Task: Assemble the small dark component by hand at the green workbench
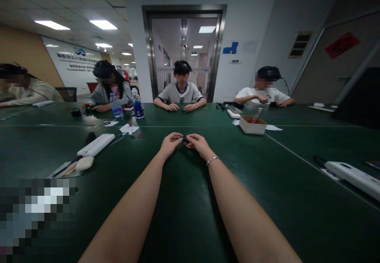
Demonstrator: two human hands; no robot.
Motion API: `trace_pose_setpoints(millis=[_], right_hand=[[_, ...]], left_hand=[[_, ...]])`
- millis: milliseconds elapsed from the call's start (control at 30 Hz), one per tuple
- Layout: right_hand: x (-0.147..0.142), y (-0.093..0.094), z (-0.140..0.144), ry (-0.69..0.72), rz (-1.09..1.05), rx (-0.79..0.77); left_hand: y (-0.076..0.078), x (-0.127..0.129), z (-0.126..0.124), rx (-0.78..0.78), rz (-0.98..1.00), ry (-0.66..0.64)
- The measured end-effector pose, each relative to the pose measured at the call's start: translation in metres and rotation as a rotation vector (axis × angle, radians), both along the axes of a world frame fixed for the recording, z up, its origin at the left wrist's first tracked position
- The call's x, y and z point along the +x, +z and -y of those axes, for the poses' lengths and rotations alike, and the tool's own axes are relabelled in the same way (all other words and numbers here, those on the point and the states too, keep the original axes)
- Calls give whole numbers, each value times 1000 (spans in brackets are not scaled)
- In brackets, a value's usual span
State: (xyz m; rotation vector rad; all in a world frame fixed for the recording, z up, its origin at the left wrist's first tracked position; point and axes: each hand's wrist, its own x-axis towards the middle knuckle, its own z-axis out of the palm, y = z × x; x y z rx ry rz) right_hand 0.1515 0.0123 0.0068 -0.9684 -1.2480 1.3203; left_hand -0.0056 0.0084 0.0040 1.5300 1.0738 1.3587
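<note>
Both hands meet over the green table (184, 215), arms stretched well out ahead. Left hand (170, 143) and right hand (198, 143) each pinch one end of a small dark object (185, 139) between fingertips and thumb; it is too small to tell what it is. It sits just above the tabletop, between the two hands. A bracelet (213, 159) circles the right wrist.

To the right, farther off, an open cardboard box (252, 127) stands on the table with a red-tipped stick (256, 115) leaning out of it; what else it holds is hidden. Sheets of paper (273, 127) lie beside it. To the left, two clear water bottles (116, 105) with blue labels stand upright near a seated person. A white power strip (95, 144) lies left of the hands, another (353, 175) at the far right. Across the table, people sit with their own hands together on the tabletop.
</note>
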Motion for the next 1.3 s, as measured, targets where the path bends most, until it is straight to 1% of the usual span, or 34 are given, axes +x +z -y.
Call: trace_pose_setpoints(millis=[67, 167, 300, 467, 633, 733, 833, 1133, 1300], right_hand=[[0, 0, 0, 4, 4, 0], [0, 0, -1, 2, 10, -4], [0, 0, -1, 2, 12, -1], [-1, 0, -1, -7, 14, -9], [-1, 1, 0, -9, 39, 7], [-1, 2, 1, -7, 37, 2], [-1, 3, 2, -5, 40, -3], [-2, 3, 1, -13, 49, -13], [-2, 3, 2, -10, 58, -6]], left_hand=[[1, 1, 1, -21, 0, 4], [-1, 2, 0, -64, -29, 51], [-4, 2, -2, -11, -49, 51], [-2, 3, -2, -112, -58, 81], [-3, 3, -4, -121, -73, 120], [-5, 2, -6, -123, -89, 100], [-6, 1, -7, -88, -100, 89], [-2, 4, -3, -82, -119, 101], [-1, 3, -2, -86, -156, 68]])
